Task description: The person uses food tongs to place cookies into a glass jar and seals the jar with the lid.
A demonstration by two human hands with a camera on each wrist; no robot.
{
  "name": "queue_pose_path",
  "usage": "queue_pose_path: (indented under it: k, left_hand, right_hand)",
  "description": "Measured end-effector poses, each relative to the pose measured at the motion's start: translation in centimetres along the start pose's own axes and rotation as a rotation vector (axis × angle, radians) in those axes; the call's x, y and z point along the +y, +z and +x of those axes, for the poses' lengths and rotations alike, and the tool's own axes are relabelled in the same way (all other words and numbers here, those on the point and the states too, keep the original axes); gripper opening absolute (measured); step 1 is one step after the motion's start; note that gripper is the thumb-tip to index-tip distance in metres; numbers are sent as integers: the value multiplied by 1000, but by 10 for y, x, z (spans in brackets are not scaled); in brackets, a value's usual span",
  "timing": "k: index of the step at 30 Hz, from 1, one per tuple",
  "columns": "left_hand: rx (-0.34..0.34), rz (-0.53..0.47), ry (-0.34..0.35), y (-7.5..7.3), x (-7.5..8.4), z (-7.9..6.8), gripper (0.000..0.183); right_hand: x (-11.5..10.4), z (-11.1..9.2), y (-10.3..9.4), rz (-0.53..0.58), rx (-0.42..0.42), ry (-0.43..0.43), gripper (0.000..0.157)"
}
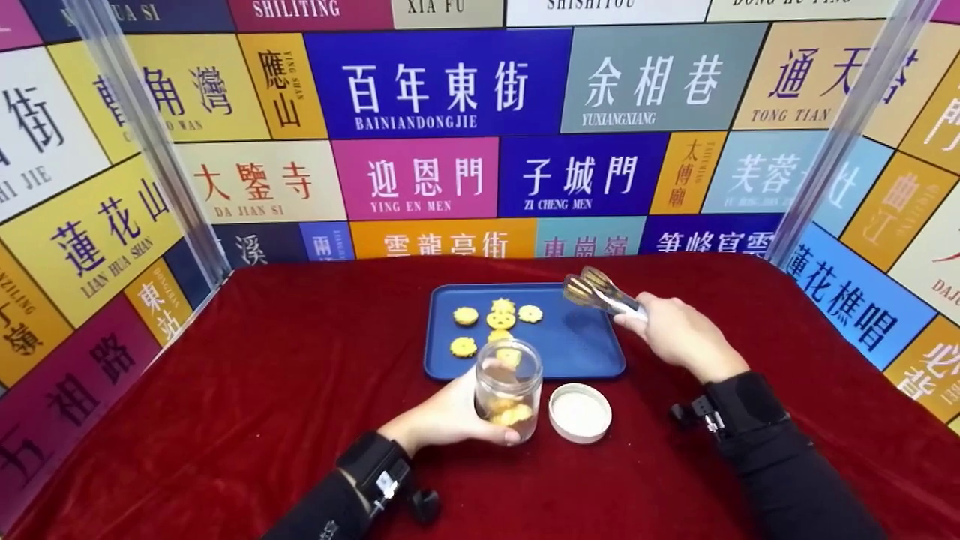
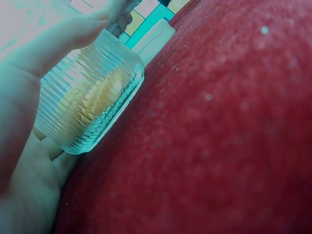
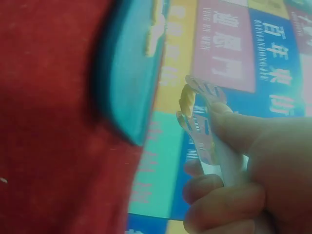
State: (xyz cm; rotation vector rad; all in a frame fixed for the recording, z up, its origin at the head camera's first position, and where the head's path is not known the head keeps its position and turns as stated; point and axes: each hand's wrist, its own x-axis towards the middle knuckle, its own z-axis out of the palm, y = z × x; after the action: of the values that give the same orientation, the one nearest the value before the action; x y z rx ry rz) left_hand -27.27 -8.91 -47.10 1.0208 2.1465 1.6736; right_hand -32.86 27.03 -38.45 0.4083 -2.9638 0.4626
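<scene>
My left hand (image 1: 441, 414) grips a clear glass jar (image 1: 529, 382), standing upright on the red cloth, with the thumb across its near side. Ribbed walls show in the left wrist view, with several yellow cookies (image 2: 92, 100) stacked at the bottom. In my right hand (image 1: 686, 336) are metal tongs (image 1: 600, 289), raised over the right end of a blue tray (image 1: 581, 349). The right wrist view shows one yellow cookie (image 3: 187, 101) pinched between the tong tips. Several flower-shaped yellow cookies (image 1: 465, 316) lie on the tray, one partly seen through the jar's mouth.
A white round lid (image 1: 580, 413) lies on the cloth just right of the jar. Red cloth (image 1: 300, 360) covers the table. Behind it stands a wall of coloured street-name panels (image 1: 435, 82), with clear upright posts (image 1: 161, 142) at the left and right corners.
</scene>
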Motion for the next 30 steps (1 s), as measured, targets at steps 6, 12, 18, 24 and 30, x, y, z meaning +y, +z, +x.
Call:
queue_pose_path:
  k: [6, 12, 18, 24, 30]
  left_hand:
    - [-3, -16, -14, 0, 0, 0, 84]
    - [-7, -9, -8, -1, 1, 1, 86]
    - [-5, 4, -10, 0, -1, 1, 85]
    - [-2, 21, -4, 0, -2, 0, 82]
    - [-7, 9, -6, -1, -2, 0, 83]
  right_hand:
    - [-14, -8, -21, -16, 33, -20, 45]
    - [-29, -17, -38, -49, 97, -79, 44]
    - [-48, -28, -51, -41, 129, -115, 42]
    - [-68, -41, -64, 30, 85, -175, 46]
    - [-80, -50, -69, 62, 17, -253, 44]
